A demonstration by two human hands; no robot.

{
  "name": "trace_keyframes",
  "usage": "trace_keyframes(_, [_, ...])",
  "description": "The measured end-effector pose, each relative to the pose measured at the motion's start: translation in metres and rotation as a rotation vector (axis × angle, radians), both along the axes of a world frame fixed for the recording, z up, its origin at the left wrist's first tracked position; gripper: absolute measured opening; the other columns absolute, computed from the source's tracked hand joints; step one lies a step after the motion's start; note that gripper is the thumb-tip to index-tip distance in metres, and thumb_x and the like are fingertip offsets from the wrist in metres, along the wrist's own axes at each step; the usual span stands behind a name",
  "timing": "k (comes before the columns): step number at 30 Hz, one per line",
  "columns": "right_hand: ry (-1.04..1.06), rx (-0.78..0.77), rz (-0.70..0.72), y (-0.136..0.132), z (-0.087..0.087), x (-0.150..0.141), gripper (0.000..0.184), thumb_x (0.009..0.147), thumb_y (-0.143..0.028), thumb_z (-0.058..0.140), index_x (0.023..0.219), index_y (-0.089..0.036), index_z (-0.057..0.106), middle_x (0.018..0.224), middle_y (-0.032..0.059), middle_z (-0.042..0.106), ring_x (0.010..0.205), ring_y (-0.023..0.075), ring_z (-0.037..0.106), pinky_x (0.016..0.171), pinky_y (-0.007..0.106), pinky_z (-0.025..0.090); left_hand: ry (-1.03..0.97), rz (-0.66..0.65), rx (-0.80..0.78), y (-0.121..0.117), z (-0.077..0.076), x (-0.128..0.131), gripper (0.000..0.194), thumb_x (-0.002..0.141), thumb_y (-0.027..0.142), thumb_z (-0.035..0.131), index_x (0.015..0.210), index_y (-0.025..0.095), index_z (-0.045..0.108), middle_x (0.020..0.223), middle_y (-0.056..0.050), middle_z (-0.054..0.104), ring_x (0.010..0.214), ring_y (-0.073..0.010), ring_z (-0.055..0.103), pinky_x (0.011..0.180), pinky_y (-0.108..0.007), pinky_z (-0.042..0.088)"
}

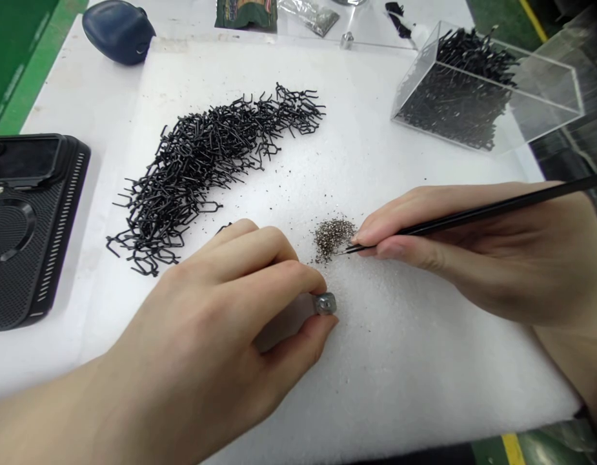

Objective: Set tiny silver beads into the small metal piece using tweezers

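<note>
My left hand (221,323) is closed, pinching a small grey metal piece (325,303) between thumb and forefinger, low over the white foam sheet (399,361). My right hand (477,248) is closed on black tweezers (472,216), held like a pen. Their tip rests at the right edge of a small heap of tiny metal grains (332,236). The metal piece sits just below that heap. A long pile of black bent-wire clips (201,168) lies on the foam beyond my left hand.
A clear plastic box (545,90) tipped on its side at the back right holds more black clips. A black phone in a case (27,219) lies at the left edge. A dark blue rounded object (117,29) and small bags (247,13) sit at the back.
</note>
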State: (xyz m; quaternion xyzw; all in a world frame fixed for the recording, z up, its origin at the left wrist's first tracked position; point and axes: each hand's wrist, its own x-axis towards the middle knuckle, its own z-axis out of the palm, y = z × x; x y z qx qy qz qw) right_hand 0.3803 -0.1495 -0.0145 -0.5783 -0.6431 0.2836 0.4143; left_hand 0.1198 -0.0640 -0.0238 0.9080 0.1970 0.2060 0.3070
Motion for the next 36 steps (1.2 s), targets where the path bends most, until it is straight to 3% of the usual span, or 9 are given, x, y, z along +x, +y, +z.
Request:
trace_keyframes(10, [0.037,-0.018,-0.048,-0.004,-0.001,0.001,0.01,0.095,-0.021,0.095,0.097,-0.03,0.092,0.096,-0.0017,0.09,0.086,0.0199,0.085,0.074,0.031,0.07,0.001,-0.005,0.007,0.001,0.0,-0.001,0.013,0.111,0.02,0.066,0.106,0.025,0.076,0.095,0.003,0.068,0.089,-0.0142,0.067,0.086,-0.029,0.055])
trace_keyframes(14, [0.152,-0.065,0.058,-0.01,-0.001,0.001,0.011,0.102,-0.026,0.089,0.107,-0.035,0.091,0.106,-0.0024,0.09,0.098,0.0212,0.086,0.084,0.031,0.072,-0.016,-0.006,0.004,0.001,-0.002,-0.001,0.011,0.113,0.021,0.067,0.108,0.026,0.076,0.095,0.004,0.068,0.091,-0.0141,0.069,0.086,-0.028,0.056])
trace_keyframes(20, [0.232,-0.091,0.195,-0.015,-0.002,0.0,0.023,0.105,-0.018,0.083,0.118,-0.036,0.089,0.109,-0.001,0.088,0.103,0.0231,0.087,0.092,0.033,0.072,-0.023,-0.01,0.053,0.001,-0.003,0.0,0.011,0.113,0.024,0.069,0.104,0.024,0.076,0.094,0.003,0.068,0.091,-0.0145,0.07,0.086,-0.028,0.056])
trace_keyframes(30, [0.14,-0.068,0.223,-0.012,-0.002,-0.002,0.012,0.106,-0.023,0.084,0.112,-0.032,0.088,0.107,0.001,0.088,0.102,0.0214,0.086,0.086,0.029,0.073,-0.012,-0.002,0.054,0.002,-0.002,0.002,0.017,0.111,0.023,0.068,0.096,0.024,0.076,0.089,0.001,0.07,0.086,-0.0176,0.072,0.085,-0.03,0.058])
trace_keyframes(36, [0.129,-0.096,0.218,-0.014,-0.002,-0.004,0.007,0.11,-0.032,0.079,0.112,-0.032,0.086,0.11,-0.0007,0.088,0.103,0.017,0.085,0.091,0.025,0.071,-0.023,-0.015,0.065,0.004,-0.003,0.004,0.024,0.111,0.022,0.066,0.088,0.022,0.072,0.086,0.001,0.068,0.083,-0.0174,0.068,0.083,-0.03,0.057])
